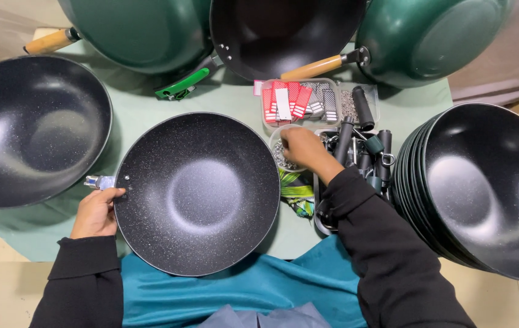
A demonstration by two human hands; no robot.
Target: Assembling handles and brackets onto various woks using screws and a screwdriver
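A black speckled wok (199,191) without a handle lies in front of me on the green table cover. My left hand (96,212) grips its left rim beside the small metal handle bracket (98,181). My right hand (303,149) reaches into a small round bowl of little metal parts (282,155) just right of the wok, fingers closed down among them; whether it holds any is hidden.
A tray of black handles (366,152) and a clear box of red and striped tags (299,100) sit at right. A stack of black woks (478,188) stands far right, another wok (31,130) at left, green woks (144,30) with wooden handles behind.
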